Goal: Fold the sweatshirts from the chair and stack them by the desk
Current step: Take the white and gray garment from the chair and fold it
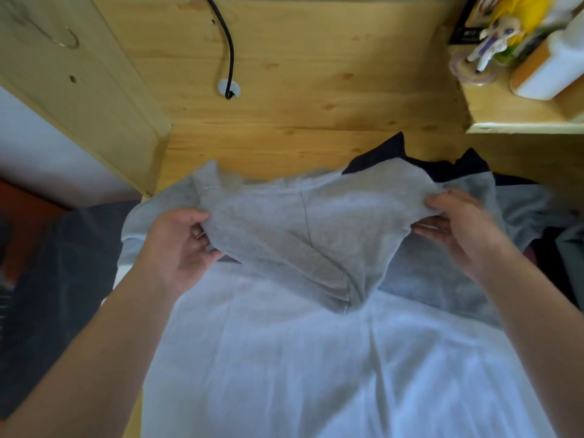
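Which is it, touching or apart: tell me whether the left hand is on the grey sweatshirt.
Touching. The head view shows the left hand pinching the grey sweatshirt at its left edge, thumb over the cloth, fingers curled beneath.

Sweatshirt heather grey w/ navy collar; surface knotty yellow pine; cable black; figurine yellow & white, far right.

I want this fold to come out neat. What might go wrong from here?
The left hand and right hand pinch only the gray sweatshirt at its edges, so the sagging middle may crease. The sweatshirt's near part hangs off the desk and might slide down.
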Motion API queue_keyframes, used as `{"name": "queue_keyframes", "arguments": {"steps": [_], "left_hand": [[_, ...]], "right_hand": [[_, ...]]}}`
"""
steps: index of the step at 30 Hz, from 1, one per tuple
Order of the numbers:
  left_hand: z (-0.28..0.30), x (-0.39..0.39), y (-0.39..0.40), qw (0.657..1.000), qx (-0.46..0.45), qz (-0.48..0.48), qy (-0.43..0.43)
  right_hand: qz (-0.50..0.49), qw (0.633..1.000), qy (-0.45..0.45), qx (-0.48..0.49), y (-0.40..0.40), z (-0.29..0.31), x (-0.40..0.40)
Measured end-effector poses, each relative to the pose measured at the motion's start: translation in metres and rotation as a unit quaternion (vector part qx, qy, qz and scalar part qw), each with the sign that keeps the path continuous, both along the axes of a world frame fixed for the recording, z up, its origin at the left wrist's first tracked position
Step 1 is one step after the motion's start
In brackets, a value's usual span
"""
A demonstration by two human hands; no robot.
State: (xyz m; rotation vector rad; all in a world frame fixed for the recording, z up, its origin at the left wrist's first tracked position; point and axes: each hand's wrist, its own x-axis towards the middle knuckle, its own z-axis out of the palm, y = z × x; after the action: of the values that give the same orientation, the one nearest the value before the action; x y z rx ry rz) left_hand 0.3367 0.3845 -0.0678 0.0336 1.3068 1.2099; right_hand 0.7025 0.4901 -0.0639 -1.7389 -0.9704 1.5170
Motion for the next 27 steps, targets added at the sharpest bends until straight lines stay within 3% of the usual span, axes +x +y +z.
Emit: {"name": "queue_keyframes", "arguments": {"steps": [4, 9, 14, 16, 17, 18, 19, 20, 21, 23, 24, 27], "left_hand": [[-0.01, 0.014, 0.0, 0.997, -0.041, 0.016, 0.065], [-0.019, 0.024, 0.021, 0.994, -0.064, -0.023, 0.086], [-0.028, 0.011, 0.031, 0.989, 0.001, 0.03, 0.146], [-0.032, 0.007, 0.029, 0.974, -0.002, 0.042, 0.224], [-0.034, 0.009, 0.026, 0.939, -0.033, 0.017, 0.343], [-0.033, 0.015, 0.019, 0.869, -0.045, -0.025, 0.493], [-0.032, 0.023, 0.012, 0.776, -0.007, -0.06, 0.628], [-0.03, 0.036, 0.004, 0.693, 0.081, -0.1, 0.71], [-0.029, 0.051, -0.004, 0.64, 0.171, -0.161, 0.732], [-0.037, 0.079, -0.026, 0.582, 0.262, -0.296, 0.711], [-0.044, 0.092, -0.038, 0.562, 0.259, -0.351, 0.703], [-0.064, 0.111, -0.071, 0.493, 0.207, -0.456, 0.712]], "right_hand": [[-0.005, 0.998, -0.041, -0.048, -0.004, -0.012, -0.008], [-0.063, 0.998, 0.009, -0.03, 0.002, -0.016, -0.031], [-0.104, 0.995, 0.004, 0.005, -0.007, -0.008, -0.031], [-0.081, 0.996, -0.017, -0.018, -0.021, -0.013, -0.026], [-0.064, 0.996, -0.061, -0.026, -0.027, -0.019, -0.025], [-0.051, 0.989, -0.138, -0.019, -0.033, -0.025, -0.023], [-0.04, 0.971, -0.234, 0.021, -0.038, -0.03, -0.023], [-0.031, 0.943, -0.317, 0.1, -0.044, -0.03, -0.025], [-0.017, 0.905, -0.373, 0.202, -0.048, -0.031, -0.031], [0.067, 0.83, -0.422, 0.358, -0.054, -0.03, -0.049], [0.142, 0.808, -0.428, 0.38, -0.055, -0.035, -0.058], [0.333, 0.749, -0.486, 0.303, -0.05, -0.063, -0.06]]}}
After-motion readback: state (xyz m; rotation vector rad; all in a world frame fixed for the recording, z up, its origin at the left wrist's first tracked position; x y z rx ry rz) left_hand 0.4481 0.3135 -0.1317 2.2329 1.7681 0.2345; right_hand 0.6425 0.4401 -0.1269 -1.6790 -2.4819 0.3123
